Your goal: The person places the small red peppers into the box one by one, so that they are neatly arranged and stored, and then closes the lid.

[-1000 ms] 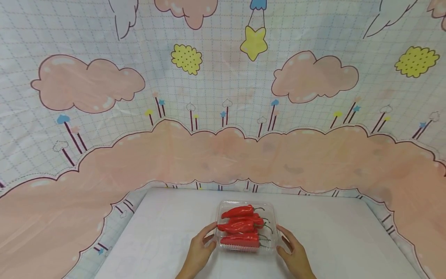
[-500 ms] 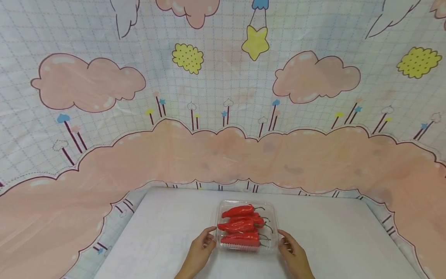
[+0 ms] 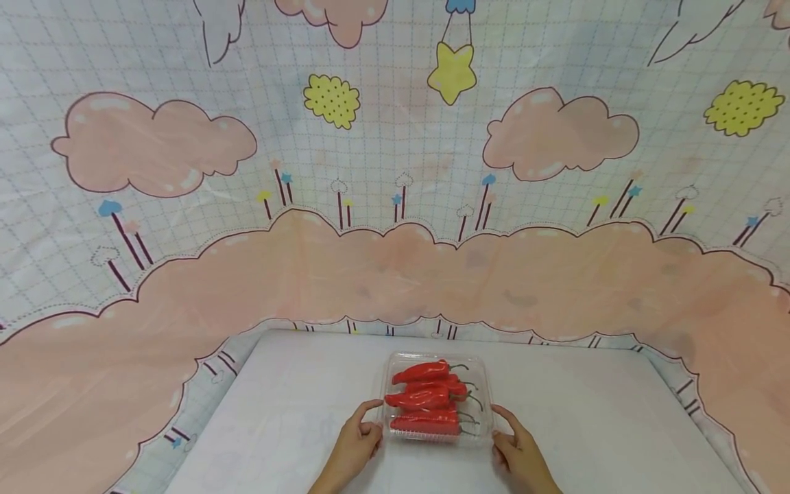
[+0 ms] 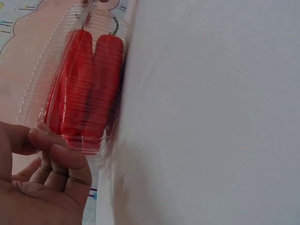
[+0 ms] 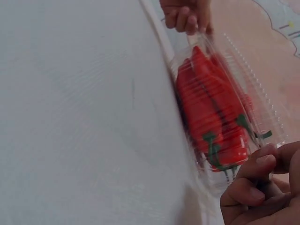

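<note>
White tabletop point(image 3: 296, 412) runs from the near edge toward a hanging cartoon cloth, and nearest the viewer sit both hands at the near corners of a clear plastic box point(image 3: 437, 401). On one side the left hand point(image 3: 353, 449) has its fingers curled against the box's near left corner, thumb stretched along the rim, seemingly pinching it; on the other the right hand point(image 3: 521, 456) has its fingers bent round the near right corner. Both wrist views show fingertips pressed onto the ribbed plastic edge. Inside the box lie several red peppers point(image 3: 426, 398), stacked lengthwise with green stems pointing right. The box rests flat on the table at its middle, slightly toward the near side, its lid apparently closed over the peppers; as far as can be judged, it is gripped but not raised, and any opening or moving is not yet done. Behind the table hangs the cloth point(image 3: 395, 206) printed with pink clouds and a yellow star. How many peppers lie underneath is hard to count, and both forearms are cut off by the bottom edge.
</note>
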Demonstrator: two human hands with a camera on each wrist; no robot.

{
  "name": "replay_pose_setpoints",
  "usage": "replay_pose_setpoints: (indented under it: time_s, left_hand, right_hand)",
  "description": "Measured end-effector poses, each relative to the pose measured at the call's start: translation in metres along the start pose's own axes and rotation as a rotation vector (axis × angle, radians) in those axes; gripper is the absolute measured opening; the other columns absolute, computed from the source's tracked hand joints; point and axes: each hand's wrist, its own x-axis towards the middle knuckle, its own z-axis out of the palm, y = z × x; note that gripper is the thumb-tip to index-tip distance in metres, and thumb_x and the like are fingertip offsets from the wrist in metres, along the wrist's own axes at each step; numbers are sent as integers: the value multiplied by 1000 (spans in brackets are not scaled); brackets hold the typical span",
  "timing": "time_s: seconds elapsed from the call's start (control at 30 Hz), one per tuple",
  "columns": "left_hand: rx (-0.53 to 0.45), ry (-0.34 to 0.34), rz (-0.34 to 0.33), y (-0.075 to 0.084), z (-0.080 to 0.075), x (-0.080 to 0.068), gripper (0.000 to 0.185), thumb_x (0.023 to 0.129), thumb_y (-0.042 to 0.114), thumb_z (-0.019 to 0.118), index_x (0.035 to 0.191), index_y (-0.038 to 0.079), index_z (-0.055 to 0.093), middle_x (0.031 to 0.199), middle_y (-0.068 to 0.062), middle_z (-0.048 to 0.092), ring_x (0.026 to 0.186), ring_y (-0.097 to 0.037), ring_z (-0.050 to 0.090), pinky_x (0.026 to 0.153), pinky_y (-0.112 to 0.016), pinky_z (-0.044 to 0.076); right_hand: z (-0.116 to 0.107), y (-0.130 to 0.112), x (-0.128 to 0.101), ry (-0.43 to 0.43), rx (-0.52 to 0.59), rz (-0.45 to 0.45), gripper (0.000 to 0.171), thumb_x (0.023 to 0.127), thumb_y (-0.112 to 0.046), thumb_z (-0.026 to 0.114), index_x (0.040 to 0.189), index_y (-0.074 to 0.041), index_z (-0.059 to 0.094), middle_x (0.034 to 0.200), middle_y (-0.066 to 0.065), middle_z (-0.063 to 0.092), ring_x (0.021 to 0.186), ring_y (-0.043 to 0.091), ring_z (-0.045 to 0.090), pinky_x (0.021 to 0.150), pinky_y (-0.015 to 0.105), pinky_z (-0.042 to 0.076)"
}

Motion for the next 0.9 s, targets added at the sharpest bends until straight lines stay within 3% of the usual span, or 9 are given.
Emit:
replay_pose_setpoints:
  time_s: [0.27, 0.9]
  left_hand:
    - [-21, 23, -34, 8, 2, 1, 43, 89, 7, 53, 130, 11, 44, 56, 0, 52, 41, -3, 43, 39, -15, 35]
    - [-22, 42, -51, 7, 4, 2, 44, 88, 6, 53, 130, 12, 45, 54, 2, 50, 37, -1, 40, 37, -14, 31]
  right_hand:
    - [-3, -3, 2, -37, 88, 46, 52, 92, -6, 48, 142, -14, 33, 54, 0, 46, 44, 5, 40, 40, 15, 35]
    - [1, -8, 2, 52, 83, 55, 50, 89, -5, 52, 137, -12, 41, 50, -1, 46, 41, 6, 37, 37, 16, 32]
